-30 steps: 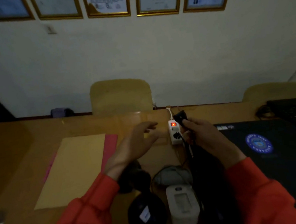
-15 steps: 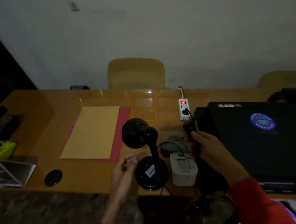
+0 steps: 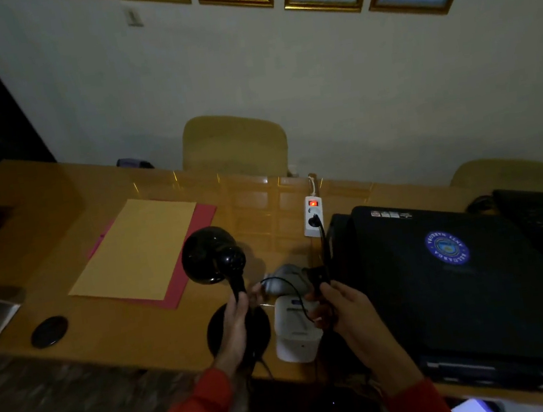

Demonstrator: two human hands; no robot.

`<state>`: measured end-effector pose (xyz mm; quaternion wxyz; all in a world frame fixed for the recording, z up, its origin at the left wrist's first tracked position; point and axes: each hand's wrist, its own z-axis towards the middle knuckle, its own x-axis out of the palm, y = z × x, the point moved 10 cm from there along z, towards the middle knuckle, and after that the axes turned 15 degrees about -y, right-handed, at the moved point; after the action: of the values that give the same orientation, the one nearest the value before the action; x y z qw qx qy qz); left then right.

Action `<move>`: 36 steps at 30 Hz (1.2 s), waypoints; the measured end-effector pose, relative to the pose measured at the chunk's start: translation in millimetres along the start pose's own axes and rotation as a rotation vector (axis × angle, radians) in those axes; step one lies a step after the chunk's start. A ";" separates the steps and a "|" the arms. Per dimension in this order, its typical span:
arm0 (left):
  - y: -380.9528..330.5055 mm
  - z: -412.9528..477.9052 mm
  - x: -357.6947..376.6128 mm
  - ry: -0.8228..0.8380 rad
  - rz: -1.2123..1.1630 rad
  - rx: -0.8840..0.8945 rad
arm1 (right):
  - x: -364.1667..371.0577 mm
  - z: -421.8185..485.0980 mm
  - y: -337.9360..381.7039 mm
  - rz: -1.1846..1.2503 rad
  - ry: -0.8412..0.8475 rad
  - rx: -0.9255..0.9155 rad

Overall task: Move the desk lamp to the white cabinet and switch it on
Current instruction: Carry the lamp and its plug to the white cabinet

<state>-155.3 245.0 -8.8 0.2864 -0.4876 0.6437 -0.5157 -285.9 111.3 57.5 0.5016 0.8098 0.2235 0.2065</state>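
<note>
The black desk lamp (image 3: 210,254) stands near the front edge of the wooden desk (image 3: 56,206), its round shade tilted left over a round base. My left hand (image 3: 236,324) is closed around the lamp's neck, just above the base. My right hand (image 3: 342,310) grips a black block on the lamp's thin cord (image 3: 295,291). A dark cord runs from that hand up to the white power strip (image 3: 312,215), whose red light glows. I cannot tell whether it is plugged in. No white cabinet is in view.
A small white device (image 3: 296,335) and a grey object (image 3: 285,278) lie between my hands. A closed black laptop (image 3: 446,286) fills the right. A yellow envelope (image 3: 137,247) on a pink folder and a black disc (image 3: 49,331) lie left. Two chairs stand behind the desk.
My left hand went from reaching toward the power strip, to beside the lamp's base, and has closed on the neck. My right hand drew back from the strip, still holding the cord.
</note>
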 end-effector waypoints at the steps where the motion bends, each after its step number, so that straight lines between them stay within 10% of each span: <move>1: -5.0 2.3 2.4 -0.031 -0.030 0.028 | -1.5 -0.4 0.7 -0.005 0.004 -0.006; 19: -41.3 28.6 -23.8 -0.067 -0.076 0.124 | 23.7 1.5 -1.0 -0.113 0.054 -0.038; 36: -159.6 -51.5 -191.7 -0.229 -0.296 0.315 | 211.4 -65.8 110.2 0.023 0.633 -0.250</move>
<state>-78.0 442.9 131.6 0.3515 -0.5813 0.4400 -0.5873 -133.4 235.2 207.6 0.5005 0.6402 0.3316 0.4791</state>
